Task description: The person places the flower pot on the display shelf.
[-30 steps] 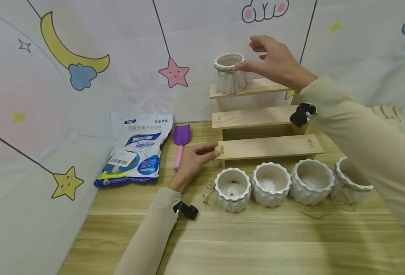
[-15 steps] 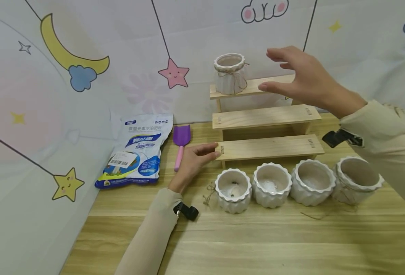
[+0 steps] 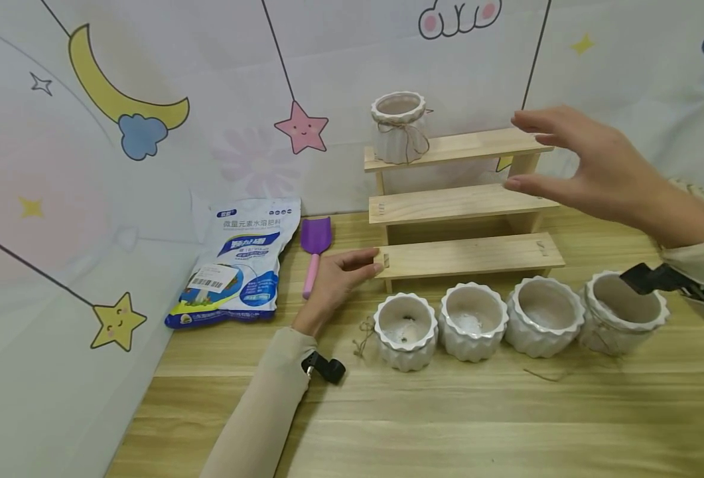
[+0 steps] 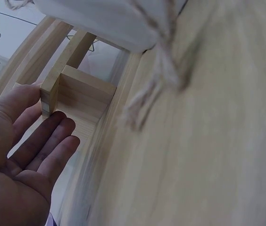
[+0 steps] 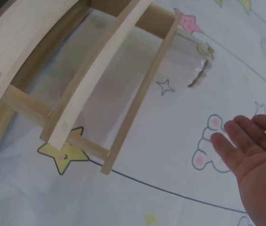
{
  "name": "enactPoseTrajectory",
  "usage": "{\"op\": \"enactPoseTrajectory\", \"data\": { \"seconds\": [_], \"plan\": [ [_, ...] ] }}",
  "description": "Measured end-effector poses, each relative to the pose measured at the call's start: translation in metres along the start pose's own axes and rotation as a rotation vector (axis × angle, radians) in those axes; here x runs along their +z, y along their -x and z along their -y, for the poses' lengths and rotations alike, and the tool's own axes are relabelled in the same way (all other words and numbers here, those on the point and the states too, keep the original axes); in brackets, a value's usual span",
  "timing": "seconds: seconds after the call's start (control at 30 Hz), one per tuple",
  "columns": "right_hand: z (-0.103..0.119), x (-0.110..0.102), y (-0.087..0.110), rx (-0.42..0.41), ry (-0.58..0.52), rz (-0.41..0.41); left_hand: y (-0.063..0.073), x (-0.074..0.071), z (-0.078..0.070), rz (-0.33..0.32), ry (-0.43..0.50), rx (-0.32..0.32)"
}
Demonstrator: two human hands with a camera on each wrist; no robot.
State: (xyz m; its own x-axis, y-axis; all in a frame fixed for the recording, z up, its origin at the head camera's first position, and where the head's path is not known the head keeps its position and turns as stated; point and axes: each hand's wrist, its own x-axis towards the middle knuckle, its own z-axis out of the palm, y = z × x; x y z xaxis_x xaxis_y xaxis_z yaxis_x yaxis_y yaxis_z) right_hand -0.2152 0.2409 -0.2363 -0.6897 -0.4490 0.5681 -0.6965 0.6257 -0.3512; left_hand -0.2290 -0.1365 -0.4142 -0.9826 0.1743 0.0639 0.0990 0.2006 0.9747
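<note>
A light, level pinch should best steady the wooden stand (image 3: 447, 205), where the left hand (image 3: 332, 284) grips the end of the lowest shelf (image 3: 471, 257); the right hand (image 3: 608, 174), empty with thumb and fingers parted, hovers well apart from the white pot (image 3: 395, 141) on the top shelf (image 3: 483, 145)

The pots (image 3: 472, 345) are white, their twine (image 3: 406, 126) tan; the tiered stand (image 3: 468, 256) is pale wood, the table (image 3: 423, 425) streaky yellow-brown, the scoop (image 3: 316, 240) purple and pink, the backdrop (image 3: 220, 50) star-printed white.
</note>
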Motion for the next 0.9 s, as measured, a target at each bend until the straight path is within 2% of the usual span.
{"op": "enactPoseTrajectory", "data": {
  "seconds": [0.1,0.23,0.5,0.7,0.77,0.9],
  "plan": [
    [-0.004,-0.003,0.013,-0.013,0.008,-0.019,0.000,0.000,0.000,0.000,-0.006,-0.001],
    [-0.010,-0.007,0.031,0.036,0.012,-0.019,0.000,0.000,0.001,-0.002,-0.007,-0.001],
    [-0.025,-0.015,0.063,0.232,0.065,0.072,0.000,0.000,0.000,0.000,-0.009,0.002],
    [-0.043,-0.020,0.087,0.385,-0.074,0.095,0.000,-0.001,0.000,-0.006,-0.013,0.006],
    [-0.047,-0.021,0.095,0.431,-0.078,0.100,0.000,-0.001,0.000,-0.004,-0.010,0.006],
    [-0.051,-0.020,0.110,0.451,-0.071,0.102,0.000,0.000,0.001,-0.003,0.002,0.006]
  ]
}}
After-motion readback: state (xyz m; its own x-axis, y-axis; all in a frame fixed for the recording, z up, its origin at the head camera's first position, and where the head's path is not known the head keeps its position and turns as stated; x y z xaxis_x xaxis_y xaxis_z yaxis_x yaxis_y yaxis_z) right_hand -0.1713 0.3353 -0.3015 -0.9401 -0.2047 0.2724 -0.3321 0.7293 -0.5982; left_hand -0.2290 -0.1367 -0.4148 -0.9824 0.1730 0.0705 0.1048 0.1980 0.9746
